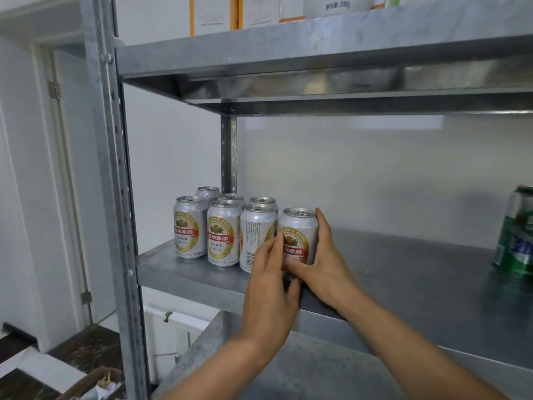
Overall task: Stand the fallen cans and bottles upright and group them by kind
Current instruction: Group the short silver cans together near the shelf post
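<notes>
Lower left, nearest: open cardboard box (95,382) on the floor with crumpled paper inside.

Two bare forearms up from below to the middle shelf (403,284) of a grey metal rack.

Left hand (271,281): fingers (272,243) curved and close together against the left side of a silver beer can (298,235), thumb low near its base.

Right hand (320,264): fingers (321,223) wrapped round the right side, topmost tip at the rim, thumb across the lower front. Can gripped from both sides.

Held can upright, base at the shelf near the front edge (base hidden by the hands, so contact unclear), just beside the rightmost can of the group.

To its left: six matching silver cans (223,235), all upright, packed in two rows of three, gold-and-red labels mostly forward (one turned to show its barcode).

Well apart at the right frame edge: green can (516,241), seemingly upright, partly cut off.

Above and behind: upper shelf (317,44) with white-and-orange cartons (213,13).

Far left: pale door (66,168) with hinges.
</notes>
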